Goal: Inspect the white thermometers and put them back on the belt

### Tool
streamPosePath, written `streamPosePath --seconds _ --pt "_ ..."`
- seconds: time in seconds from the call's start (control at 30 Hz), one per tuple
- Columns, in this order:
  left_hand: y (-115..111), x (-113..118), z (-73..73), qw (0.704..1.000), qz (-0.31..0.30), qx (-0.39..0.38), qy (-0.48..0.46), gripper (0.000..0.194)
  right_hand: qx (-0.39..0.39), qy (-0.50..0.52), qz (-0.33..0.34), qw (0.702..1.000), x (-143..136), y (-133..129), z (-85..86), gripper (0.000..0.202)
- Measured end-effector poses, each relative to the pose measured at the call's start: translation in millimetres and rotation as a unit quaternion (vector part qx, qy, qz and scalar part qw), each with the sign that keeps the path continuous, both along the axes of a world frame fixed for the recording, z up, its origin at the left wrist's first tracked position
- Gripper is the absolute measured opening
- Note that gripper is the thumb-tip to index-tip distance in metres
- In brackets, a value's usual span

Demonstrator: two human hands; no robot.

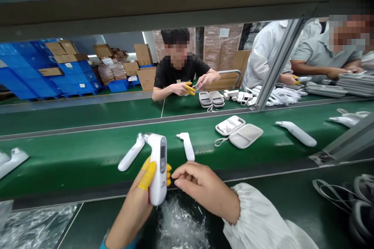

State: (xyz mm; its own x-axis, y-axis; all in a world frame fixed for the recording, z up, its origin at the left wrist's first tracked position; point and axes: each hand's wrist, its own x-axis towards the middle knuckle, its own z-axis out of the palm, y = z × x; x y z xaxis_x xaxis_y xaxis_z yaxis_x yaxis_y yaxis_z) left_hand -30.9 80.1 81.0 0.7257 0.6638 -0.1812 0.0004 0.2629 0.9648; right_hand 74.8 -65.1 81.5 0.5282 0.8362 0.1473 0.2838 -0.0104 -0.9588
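Note:
My left hand (146,186), with yellow finger cots on its fingertips, grips a white handheld thermometer (159,167) upright, its small display facing right. My right hand (201,186), in a white sleeve, hovers just right of the device with curled fingers holding nothing visible. On the green conveyor belt (87,159) beyond lie two more white thermometers (131,153) (187,146). Clear plastic wrap (178,225) lies under my hands.
An open white case (238,130) and another thermometer (296,133) lie further right on the belt. A person in black sits across at a bench with cases (212,99). Other people in white work at right. Blue crates (43,70) and cardboard boxes stand behind.

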Motion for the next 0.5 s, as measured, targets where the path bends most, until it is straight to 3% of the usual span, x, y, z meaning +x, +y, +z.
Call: streamPosePath --seconds 0.07,0.13,0.23,0.5 --pt "-21 0 -3.4 0.994 0.024 -0.098 -0.033 0.048 0.041 0.064 -0.006 0.997 -3 8 4.7 0.012" --pt "-30 3 -6.9 0.992 0.017 -0.123 -0.037 0.052 0.058 0.123 -0.002 0.991 -5 15 3.3 0.007" --pt "-32 5 -11.8 0.996 0.003 -0.09 -0.007 0.061 0.059 0.177 0.007 0.982 -5 19 -1.4 0.011" --pt "-38 0 -18.5 0.999 0.002 -0.028 0.046 0.065 0.021 0.192 0.031 0.981 4 12 -0.3 0.021"
